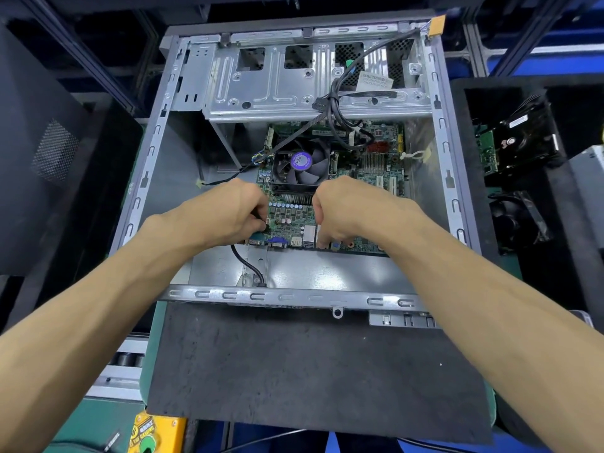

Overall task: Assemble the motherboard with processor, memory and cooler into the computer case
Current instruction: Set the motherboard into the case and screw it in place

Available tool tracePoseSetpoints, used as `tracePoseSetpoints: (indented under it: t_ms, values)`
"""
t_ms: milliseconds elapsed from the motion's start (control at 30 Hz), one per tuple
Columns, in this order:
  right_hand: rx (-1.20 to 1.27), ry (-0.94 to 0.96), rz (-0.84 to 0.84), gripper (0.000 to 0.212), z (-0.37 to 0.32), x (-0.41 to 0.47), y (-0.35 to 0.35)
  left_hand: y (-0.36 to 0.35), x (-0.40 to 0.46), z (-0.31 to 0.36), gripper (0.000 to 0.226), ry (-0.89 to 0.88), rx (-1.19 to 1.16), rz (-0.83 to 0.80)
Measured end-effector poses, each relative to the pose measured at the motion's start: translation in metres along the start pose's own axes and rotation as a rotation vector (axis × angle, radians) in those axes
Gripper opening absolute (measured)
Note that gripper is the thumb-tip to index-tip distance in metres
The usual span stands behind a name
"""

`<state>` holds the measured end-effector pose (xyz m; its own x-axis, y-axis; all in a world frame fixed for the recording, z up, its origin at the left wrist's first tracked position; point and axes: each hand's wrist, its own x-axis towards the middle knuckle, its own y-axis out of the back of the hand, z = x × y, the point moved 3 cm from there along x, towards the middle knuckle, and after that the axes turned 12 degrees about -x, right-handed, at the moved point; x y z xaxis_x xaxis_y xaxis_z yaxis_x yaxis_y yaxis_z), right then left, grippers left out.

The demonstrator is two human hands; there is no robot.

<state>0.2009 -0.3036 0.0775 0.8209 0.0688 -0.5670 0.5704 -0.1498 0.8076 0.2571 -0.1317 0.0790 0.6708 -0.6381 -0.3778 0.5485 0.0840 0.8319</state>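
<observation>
Your motherboard (330, 191) lies inside the case (441, 132), cooler (302, 165) on it; drive cage (277, 83) at twelve o'clock, mat (310, 371) at six

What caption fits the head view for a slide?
Both hands, left hand and right hand, hold the motherboard inside the open computer case.

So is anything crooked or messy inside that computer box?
A little. The motherboard sits short of the case's near wall, both hands on its near edge, so its ports aren't at the wall yet. A black cable trails loose across the bare floor, and a knotted cable bundle droops over the fan.
</observation>
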Motion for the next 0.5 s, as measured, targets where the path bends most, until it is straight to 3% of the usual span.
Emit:
tracePoseSetpoints:
  t_ms: [500]
  values:
    - [-0.014,0.013,0.002,0.03,-0.0011,-0.0017,0.0016,0.0024,-0.0042,-0.0018,0.013,0.057,-0.017,0.048]
